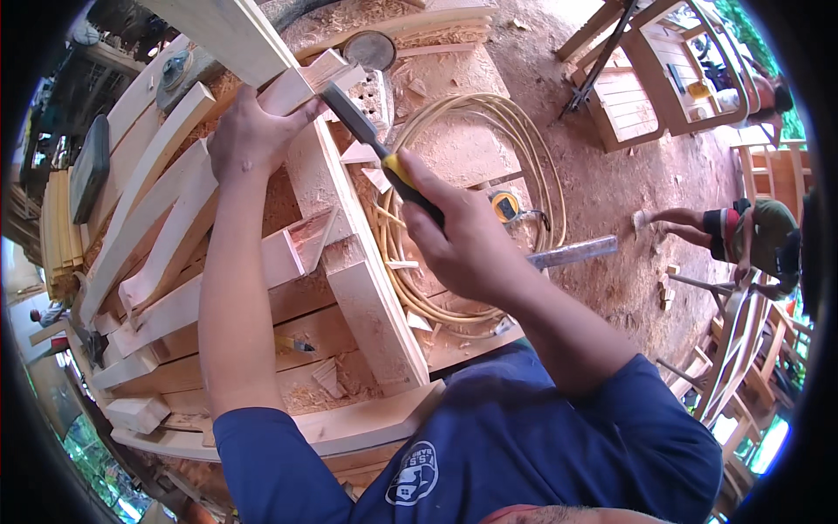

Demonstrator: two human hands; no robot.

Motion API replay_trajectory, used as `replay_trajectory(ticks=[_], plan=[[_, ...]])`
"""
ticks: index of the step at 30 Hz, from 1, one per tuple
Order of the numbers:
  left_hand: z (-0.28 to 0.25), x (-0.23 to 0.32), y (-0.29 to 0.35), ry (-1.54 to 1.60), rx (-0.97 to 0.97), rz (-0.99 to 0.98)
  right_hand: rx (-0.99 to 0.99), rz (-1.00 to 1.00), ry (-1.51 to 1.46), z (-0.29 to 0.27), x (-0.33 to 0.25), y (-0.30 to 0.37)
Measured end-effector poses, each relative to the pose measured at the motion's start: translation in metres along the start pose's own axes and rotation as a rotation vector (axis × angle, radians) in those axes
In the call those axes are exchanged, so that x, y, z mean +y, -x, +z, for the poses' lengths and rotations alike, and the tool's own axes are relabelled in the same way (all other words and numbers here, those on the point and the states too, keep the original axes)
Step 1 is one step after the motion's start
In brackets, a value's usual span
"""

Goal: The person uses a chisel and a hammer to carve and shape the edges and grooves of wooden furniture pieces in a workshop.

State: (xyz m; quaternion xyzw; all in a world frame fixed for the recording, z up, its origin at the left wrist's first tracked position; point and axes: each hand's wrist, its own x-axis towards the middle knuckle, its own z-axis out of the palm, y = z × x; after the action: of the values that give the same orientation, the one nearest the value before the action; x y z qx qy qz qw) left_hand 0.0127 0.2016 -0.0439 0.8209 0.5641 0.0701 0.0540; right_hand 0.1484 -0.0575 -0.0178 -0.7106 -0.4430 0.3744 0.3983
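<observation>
Head cam view, looking straight down at a pretty messy woodworking setup. The right hand (463, 240) is clenched around the yellow-and-black handle of a chisel (362, 131), which points up toward 11 o'clock. Its steel blade tip sits right at the top end of a long pale wooden piece (345, 218), close to the thumb of the other hand. The left hand (253, 131) is up at about 11 o'clock from the middle of the frame, fingers wrapped over the upper end of that same wooden piece, pressing it down where it crosses another plank.

The piece itself runs from about 12 o'clock down toward 6, ending near the person's blue shirt. It lies on top of a stack of curved wooden slats (148, 218) that fan out toward 9 o'clock.

Under the right hand, at roughly 3 o'clock from the wooden piece, there's a coil of pale yellow hose (524, 148) lying on a sawdust-covered table (454, 157), with a yellow tape measure (504, 206) just beside the hand and a flat metal bar (572, 253) sticking out toward 3 o'clock.

Further out at 3 o'clock another person (751, 236) is crouched on the dirt floor, and there's a wooden chair frame (646, 79) around 1 o'clock.
</observation>
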Motion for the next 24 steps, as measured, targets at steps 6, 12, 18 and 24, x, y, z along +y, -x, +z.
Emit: replay_trajectory(ticks=[6, 12, 18, 24], plan=[[-0.004, 0.002, -0.005, 0.013, -0.027, 0.02, -0.019, 0.044, 0.036, 0.002, -0.021, -0.025], [-0.003, 0.011, 0.0, -0.008, -0.053, -0.008, -0.011, 0.017, 0.089, -0.004, -0.005, -0.006], [-0.006, 0.012, 0.0, -0.026, -0.047, -0.02, -0.058, 0.048, 0.066, -0.012, -0.016, -0.031], [-0.012, 0.007, 0.002, -0.014, -0.015, -0.019, -0.039, 0.009, 0.027, -0.014, -0.007, -0.007]])
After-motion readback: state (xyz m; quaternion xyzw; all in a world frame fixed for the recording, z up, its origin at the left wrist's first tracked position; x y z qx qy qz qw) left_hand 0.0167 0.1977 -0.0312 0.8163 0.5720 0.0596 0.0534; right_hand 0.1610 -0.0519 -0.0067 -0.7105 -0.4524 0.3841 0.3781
